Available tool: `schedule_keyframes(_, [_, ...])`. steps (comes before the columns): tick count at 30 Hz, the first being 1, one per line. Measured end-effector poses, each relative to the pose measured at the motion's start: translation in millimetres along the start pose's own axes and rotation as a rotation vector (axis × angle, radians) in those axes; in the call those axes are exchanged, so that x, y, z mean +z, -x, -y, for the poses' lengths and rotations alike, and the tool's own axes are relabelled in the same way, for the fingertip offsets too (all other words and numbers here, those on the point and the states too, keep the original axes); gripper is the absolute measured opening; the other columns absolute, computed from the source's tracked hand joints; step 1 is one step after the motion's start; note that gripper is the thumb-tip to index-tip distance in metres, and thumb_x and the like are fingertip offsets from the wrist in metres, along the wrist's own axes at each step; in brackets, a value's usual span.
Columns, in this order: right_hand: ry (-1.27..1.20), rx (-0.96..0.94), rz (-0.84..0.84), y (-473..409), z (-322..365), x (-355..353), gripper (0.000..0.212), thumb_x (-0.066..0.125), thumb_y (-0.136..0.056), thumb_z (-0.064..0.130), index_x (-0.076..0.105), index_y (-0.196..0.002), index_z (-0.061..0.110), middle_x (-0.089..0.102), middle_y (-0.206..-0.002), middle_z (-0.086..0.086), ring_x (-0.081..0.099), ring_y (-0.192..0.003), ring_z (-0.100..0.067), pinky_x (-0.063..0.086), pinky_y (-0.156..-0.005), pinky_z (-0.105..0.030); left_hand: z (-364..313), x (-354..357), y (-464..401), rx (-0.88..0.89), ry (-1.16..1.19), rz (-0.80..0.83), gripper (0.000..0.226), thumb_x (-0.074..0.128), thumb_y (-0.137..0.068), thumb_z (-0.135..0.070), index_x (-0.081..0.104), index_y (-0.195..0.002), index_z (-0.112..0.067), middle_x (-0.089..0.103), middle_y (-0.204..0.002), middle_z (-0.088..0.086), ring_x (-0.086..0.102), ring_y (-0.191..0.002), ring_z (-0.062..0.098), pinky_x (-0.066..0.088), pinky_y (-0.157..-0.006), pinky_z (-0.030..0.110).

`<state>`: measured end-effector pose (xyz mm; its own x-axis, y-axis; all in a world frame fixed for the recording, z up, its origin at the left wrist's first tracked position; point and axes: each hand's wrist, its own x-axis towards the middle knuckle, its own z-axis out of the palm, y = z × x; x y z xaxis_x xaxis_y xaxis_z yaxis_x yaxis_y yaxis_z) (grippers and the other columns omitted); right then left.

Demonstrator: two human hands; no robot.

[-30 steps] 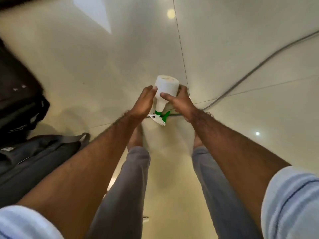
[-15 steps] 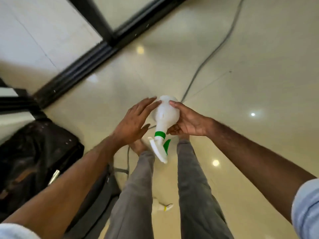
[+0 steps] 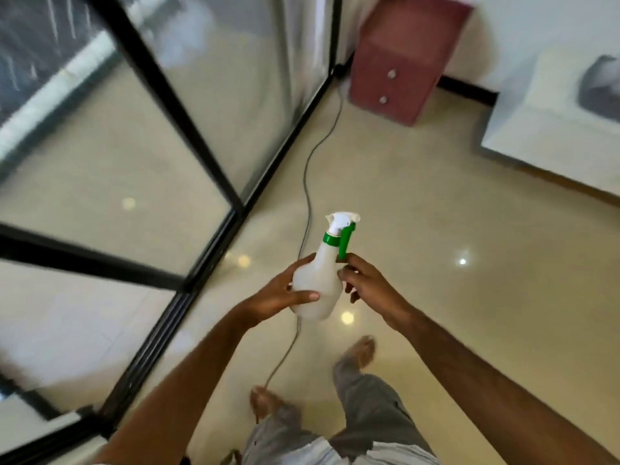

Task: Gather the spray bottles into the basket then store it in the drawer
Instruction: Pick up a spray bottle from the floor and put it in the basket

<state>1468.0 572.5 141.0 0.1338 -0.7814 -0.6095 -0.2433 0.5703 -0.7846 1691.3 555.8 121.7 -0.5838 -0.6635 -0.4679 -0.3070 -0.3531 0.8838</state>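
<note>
Translucent matt plastic spray bottle (image 3: 317, 283); glossy polished floor (image 3: 436, 263); black-framed glass partition (image 3: 188, 105).

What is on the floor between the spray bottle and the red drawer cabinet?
In the head view, only a thin grey cable runs along the bare shiny floor between the spray bottle and the red cabinet.

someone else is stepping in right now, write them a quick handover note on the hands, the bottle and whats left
Left hand: wrapped around the body of the spray bottle, holding it upright in the air.
Right hand: fingers on the bottle's right side, just under the green trigger.
No basket in view. A red cabinet with two knobbed drawers stands ahead by the wall, both shut.
Done: one bottle picked up.
Left: find the basket, put the bottles in, store it in a drawer.
</note>
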Motion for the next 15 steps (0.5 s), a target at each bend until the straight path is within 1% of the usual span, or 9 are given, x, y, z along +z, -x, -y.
schedule_keyframes(1, [-0.025,-0.06,-0.002,9.1,9.0,-26.6,0.029,0.055,-0.095,0.02,0.058,-0.123,0.024,0.06,-0.104,-0.003,0.06,-0.084,-0.016,0.05,-0.072,-0.031,-21.1,11.0,-13.3,-0.005,-0.008,0.041,0.068,0.075,-0.086,-0.039,0.038,-0.14,-0.058,0.057,-0.131,-0.028,0.057,-0.118,-0.003,0.053,-0.086,0.013])
schedule_keyframes(3, [-0.099,-0.142,-0.003,23.9,22.2,-73.7,0.04,0.062,-0.089,0.022,0.057,-0.129,0.024,0.059,-0.122,-0.006,0.062,-0.105,-0.022,0.053,-0.091,-0.035,-55.5,31.9,-40.0,-0.005,-0.041,0.127,0.064,0.069,-0.088,-0.049,0.035,-0.141,-0.062,0.058,-0.133,-0.026,0.058,-0.119,-0.002,0.054,-0.085,0.016])
schedule_keyframes(4, [-0.139,-0.172,-0.013,32.4,28.4,-97.6,0.041,0.064,-0.09,0.023,0.056,-0.131,0.023,0.06,-0.126,-0.009,0.061,-0.113,-0.026,0.051,-0.098,-0.039,-73.9,43.8,-55.5,-0.001,-0.06,0.172,0.064,0.067,-0.089,-0.052,0.034,-0.143,-0.06,0.059,-0.134,-0.022,0.058,-0.121,0.002,0.055,-0.086,0.02])
schedule_keyframes(6, [-0.203,-0.223,-0.066,43.1,36.2,-144.1,0.037,0.063,-0.096,0.022,0.056,-0.132,0.018,0.062,-0.129,-0.015,0.059,-0.121,-0.032,0.047,-0.106,-0.047,-109.4,65.3,-90.7,0.019,-0.104,0.24,0.066,0.065,-0.089,-0.055,0.034,-0.147,-0.054,0.059,-0.137,-0.015,0.059,-0.123,0.009,0.057,-0.087,0.027])
schedule_keyframes(8, [-0.224,-0.256,-0.149,51.2,41.5,-183.8,0.035,0.061,-0.098,0.024,0.055,-0.131,0.017,0.063,-0.129,-0.014,0.06,-0.122,-0.029,0.047,-0.108,-0.049,-142.1,84.1,-125.0,0.058,-0.187,0.279,0.071,0.066,-0.088,-0.055,0.031,-0.149,-0.051,0.057,-0.14,-0.014,0.059,-0.125,0.01,0.058,-0.087,0.032])
schedule_keyframes(10, [-0.206,-0.291,-0.26,57.9,42.8,-223.9,0.037,0.062,-0.097,0.027,0.054,-0.132,0.019,0.064,-0.128,-0.007,0.06,-0.121,-0.024,0.049,-0.107,-0.047,-171.7,106.7,-160.8,0.107,-0.259,0.272,0.075,0.067,-0.087,-0.055,0.03,-0.151,-0.048,0.055,-0.142,-0.014,0.057,-0.125,0.012,0.059,-0.089,0.036])
schedule_keyframes(12, [-0.177,-0.318,-0.354,59.1,39.5,-260.4,0.036,0.064,-0.096,0.027,0.053,-0.129,0.019,0.065,-0.126,-0.003,0.061,-0.119,-0.02,0.05,-0.104,-0.045,-191.0,123.6,-195.9,0.109,-0.321,0.217,0.08,0.065,-0.082,-0.062,0.031,-0.152,-0.042,0.054,-0.141,-0.011,0.058,-0.124,0.013,0.055,-0.099,0.045])
schedule_keyframes(14, [-0.173,-0.33,-0.442,58.7,32.6,-299.5,0.032,0.065,-0.095,0.028,0.055,-0.125,0.022,0.066,-0.122,0.003,0.062,-0.116,-0.011,0.052,-0.099,-0.037,-210.0,143.1,-233.3,0.138,-0.444,0.197,0.081,0.061,-0.081,-0.068,0.033,-0.151,-0.04,0.054,-0.137,-0.011,0.057,-0.122,0.009,0.049,-0.107,0.044])
schedule_keyframes(15, [-0.171,-0.334,-0.48,56.6,28.2,-318.1,0.03,0.065,-0.095,0.029,0.055,-0.123,0.025,0.066,-0.12,0.009,0.061,-0.115,-0.006,0.051,-0.097,-0.032,-216.6,151.7,-253.2,0.168,-0.51,0.192,0.076,0.059,-0.085,-0.067,0.033,-0.151,-0.039,0.054,-0.138,-0.012,0.055,-0.124,0.006,0.047,-0.109,0.042])
